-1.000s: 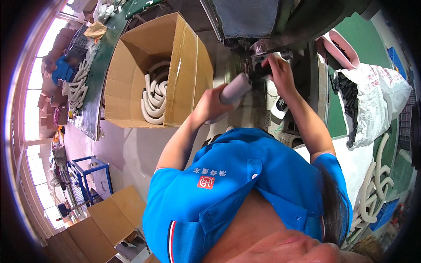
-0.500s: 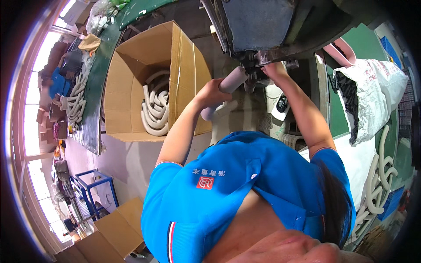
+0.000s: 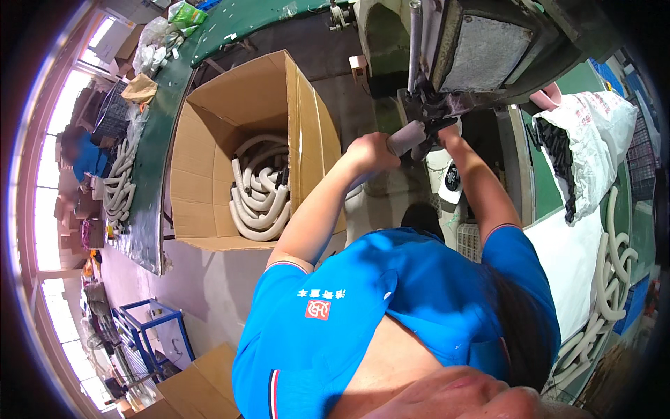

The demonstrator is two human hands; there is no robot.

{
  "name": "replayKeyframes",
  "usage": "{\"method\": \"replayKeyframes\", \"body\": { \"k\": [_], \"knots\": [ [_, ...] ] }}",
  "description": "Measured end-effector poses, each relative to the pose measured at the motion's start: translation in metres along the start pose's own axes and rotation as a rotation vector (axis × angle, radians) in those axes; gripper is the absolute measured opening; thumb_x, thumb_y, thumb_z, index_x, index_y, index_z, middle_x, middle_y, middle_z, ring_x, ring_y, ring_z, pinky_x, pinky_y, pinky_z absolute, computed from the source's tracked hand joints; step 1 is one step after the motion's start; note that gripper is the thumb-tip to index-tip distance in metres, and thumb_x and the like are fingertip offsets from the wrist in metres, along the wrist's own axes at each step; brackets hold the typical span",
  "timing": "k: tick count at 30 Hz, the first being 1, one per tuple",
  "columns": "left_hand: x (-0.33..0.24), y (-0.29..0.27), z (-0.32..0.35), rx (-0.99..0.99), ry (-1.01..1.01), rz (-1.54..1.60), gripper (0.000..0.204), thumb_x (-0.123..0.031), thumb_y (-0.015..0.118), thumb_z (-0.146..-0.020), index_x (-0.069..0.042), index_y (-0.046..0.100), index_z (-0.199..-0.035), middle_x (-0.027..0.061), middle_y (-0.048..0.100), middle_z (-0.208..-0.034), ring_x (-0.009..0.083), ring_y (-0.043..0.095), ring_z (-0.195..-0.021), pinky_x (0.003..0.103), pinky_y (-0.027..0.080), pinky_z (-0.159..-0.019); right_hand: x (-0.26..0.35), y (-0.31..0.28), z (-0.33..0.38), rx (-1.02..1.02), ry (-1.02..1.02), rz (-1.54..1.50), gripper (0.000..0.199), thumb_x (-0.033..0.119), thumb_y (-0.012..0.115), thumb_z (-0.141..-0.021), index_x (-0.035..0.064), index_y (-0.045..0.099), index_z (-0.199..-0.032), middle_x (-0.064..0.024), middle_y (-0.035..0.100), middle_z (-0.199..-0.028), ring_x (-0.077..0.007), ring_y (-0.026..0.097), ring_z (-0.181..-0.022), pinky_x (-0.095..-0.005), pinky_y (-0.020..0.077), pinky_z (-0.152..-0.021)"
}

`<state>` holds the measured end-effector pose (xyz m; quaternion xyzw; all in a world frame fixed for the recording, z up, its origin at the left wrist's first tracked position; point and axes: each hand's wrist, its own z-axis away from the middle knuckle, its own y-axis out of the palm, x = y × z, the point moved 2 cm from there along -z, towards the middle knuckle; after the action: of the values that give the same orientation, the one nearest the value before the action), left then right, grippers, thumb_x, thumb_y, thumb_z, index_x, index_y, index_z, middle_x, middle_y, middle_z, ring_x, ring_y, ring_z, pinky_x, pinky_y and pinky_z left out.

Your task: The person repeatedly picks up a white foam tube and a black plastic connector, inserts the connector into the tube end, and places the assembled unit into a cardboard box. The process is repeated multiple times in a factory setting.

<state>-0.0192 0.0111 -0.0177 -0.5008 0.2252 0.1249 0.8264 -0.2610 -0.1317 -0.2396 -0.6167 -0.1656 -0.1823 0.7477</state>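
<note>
Left hand is clamped on a tube, whose far end is just beside a black part; a firm, straight hold, fingers clear, should serve best. Right hand, near the machine, is partly hidden; I cannot tell its grip. Farther right, a bag lies on the desk.

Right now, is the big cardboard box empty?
No. The cardboard box has contents: curved pale tubes lie heaped inside, visible through its open end. How deep the heap goes, I can't tell.
</note>
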Motion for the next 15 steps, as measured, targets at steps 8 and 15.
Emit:
{"method": "replayKeyframes", "body": {
  "k": [8,15],
  "knots": [
    [0.015,-0.005,0.011,0.003,-0.020,0.027,0.052,-0.036,0.069,-0.062,-0.004,0.065,-0.103,0.0207,0.066,-0.096,0.0321,0.064,-0.093,0.039,0.050,-0.081,0.017,0.018,0.011,-0.054,-0.256,0.164,0.020,0.025,0.068,-0.069,0.0140,0.068,-0.085,-0.0129,0.067,-0.091,-0.0326,0.064,-0.086,-0.0390,0.0506,-0.071],
    [-0.004,-0.002,-0.005,0.019,0.083,0.013,0.051,-0.036,0.069,-0.062,-0.003,0.065,-0.101,0.0214,0.066,-0.093,0.0324,0.064,-0.090,0.040,0.051,-0.080,-0.075,0.042,-0.049,-0.143,0.019,-0.340,0.050,0.038,0.059,-0.083,0.0092,0.052,-0.123,-0.0123,0.059,-0.117,-0.0281,0.059,-0.100,-0.0360,0.0473,-0.080]
  ]
}}
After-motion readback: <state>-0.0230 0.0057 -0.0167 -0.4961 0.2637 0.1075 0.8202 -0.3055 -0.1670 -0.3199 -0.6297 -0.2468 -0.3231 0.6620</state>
